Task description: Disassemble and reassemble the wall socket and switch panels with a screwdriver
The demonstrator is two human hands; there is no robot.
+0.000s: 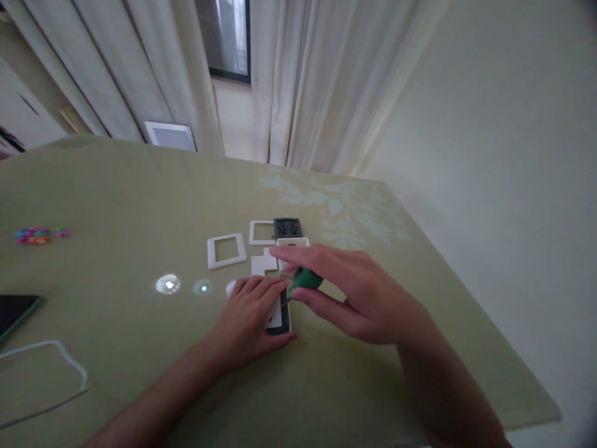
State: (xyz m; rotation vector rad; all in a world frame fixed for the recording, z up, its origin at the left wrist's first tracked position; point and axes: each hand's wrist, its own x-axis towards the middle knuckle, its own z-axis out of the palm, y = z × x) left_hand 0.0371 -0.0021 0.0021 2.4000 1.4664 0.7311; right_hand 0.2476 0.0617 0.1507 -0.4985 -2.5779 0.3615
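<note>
Table [116,205]: on my feed, it is bearing white frames [211,255].
Right hand [366,295]: I am gripping a green screwdriver [306,279].
Left hand [249,311]: I am bracing a white-and-dark panel [282,323].
Panel: lying on the table, under my left hand.
Screwdriver: shaft slanting down to the panel.

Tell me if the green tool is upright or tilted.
Tilted: the green tool in the right hand slants, its thin shaft running down and left toward the white-and-dark piece partly under the left hand.

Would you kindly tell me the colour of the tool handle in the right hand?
The tool handle is green, as the head view shows.
</note>
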